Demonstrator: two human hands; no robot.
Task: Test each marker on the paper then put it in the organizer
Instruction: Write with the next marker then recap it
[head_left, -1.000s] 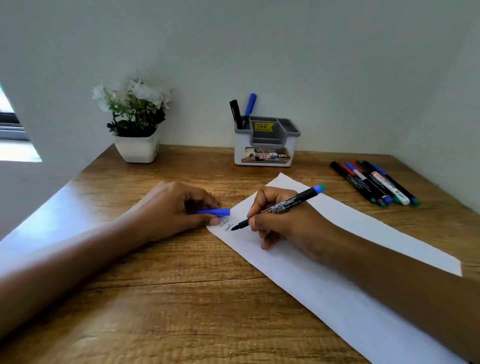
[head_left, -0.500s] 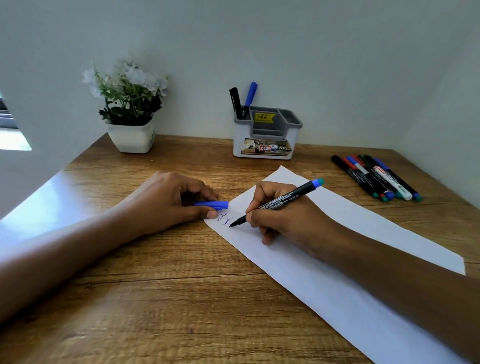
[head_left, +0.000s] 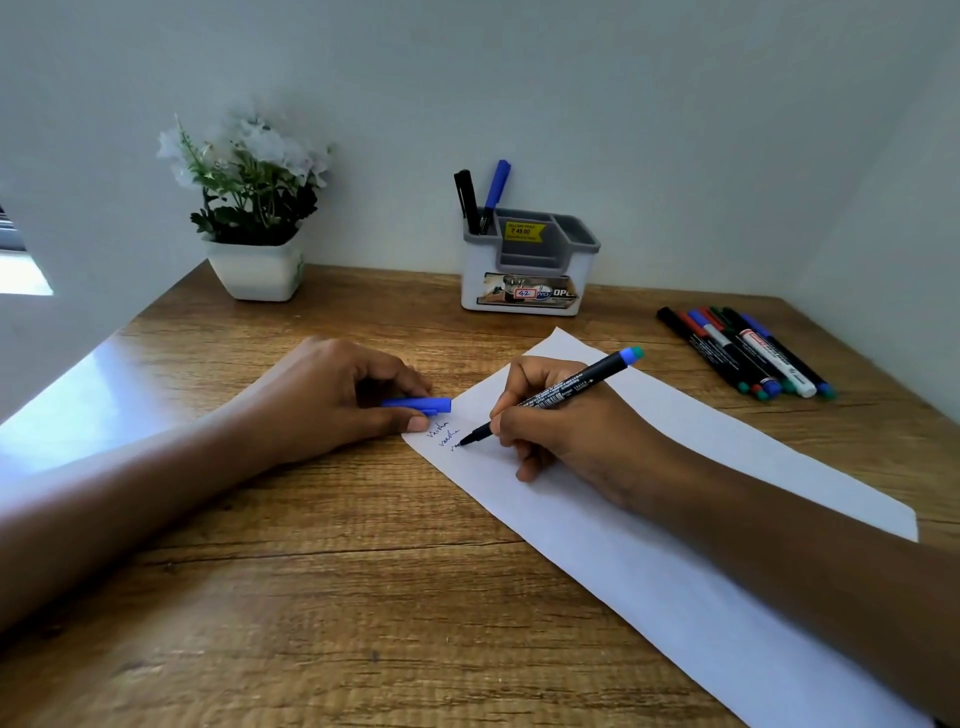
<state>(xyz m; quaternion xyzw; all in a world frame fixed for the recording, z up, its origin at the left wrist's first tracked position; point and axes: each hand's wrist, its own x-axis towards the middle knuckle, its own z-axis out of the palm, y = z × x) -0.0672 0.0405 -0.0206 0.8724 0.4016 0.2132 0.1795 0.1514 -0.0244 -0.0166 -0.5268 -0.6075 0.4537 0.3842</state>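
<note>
At the wooden bench's (head_left: 363, 571) middle, fingers of the right hand (head_left: 561, 431) pinch the black, blue-ended marker (head_left: 561, 396), tip on the white paper sheet's (head_left: 675, 545) left corner; the left hand (head_left: 322, 400) pinches its blue plastic cap (head_left: 418, 405). Short, light strokes should suffice, paper pinned.

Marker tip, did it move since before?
Yes. On the paper, the marker tip dropped from the second written line to a third, nearer the person.
</note>
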